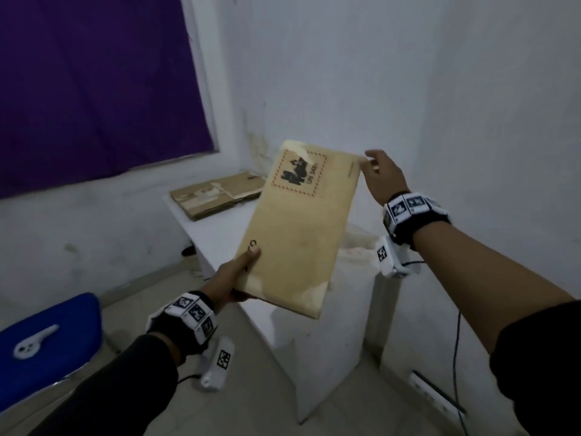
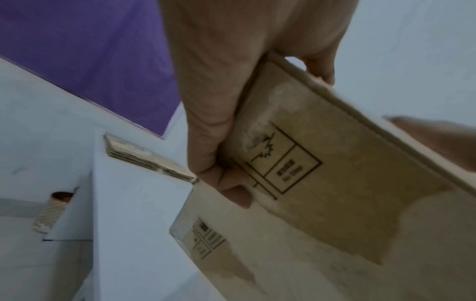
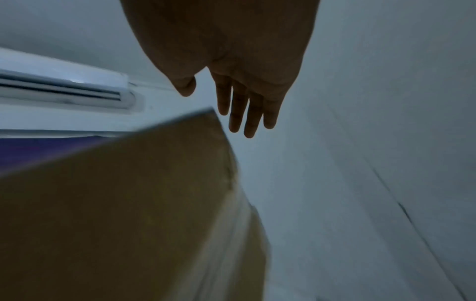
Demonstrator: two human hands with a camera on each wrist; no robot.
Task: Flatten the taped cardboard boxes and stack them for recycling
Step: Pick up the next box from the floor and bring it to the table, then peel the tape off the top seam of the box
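Observation:
A flattened brown cardboard box [image 1: 298, 228] with a red-dashed label hangs tilted in the air above the white table [image 1: 217, 234]. My left hand [image 1: 239, 272] grips its near lower corner, thumb on top and fingers curled underneath [image 2: 231, 189]. My right hand [image 1: 380, 174] is at the far upper corner. Its fingers [image 3: 239, 114] are straight and lie beside the box's corner [image 3: 206, 122] without holding it. A stack of flattened boxes [image 1: 217, 196] lies at the table's back, near the wall. In the left wrist view, another labelled cardboard surface [image 2: 283, 264] shows below the held box [image 2: 322, 183].
A blue chair [image 1: 63, 357] with a white handheld device [image 1: 34, 341] on it stands at the lower left. A purple curtain [image 1: 94, 83] covers the window. White walls close in behind and to the right. A power strip [image 1: 434, 394] and a cable lie on the floor at the right.

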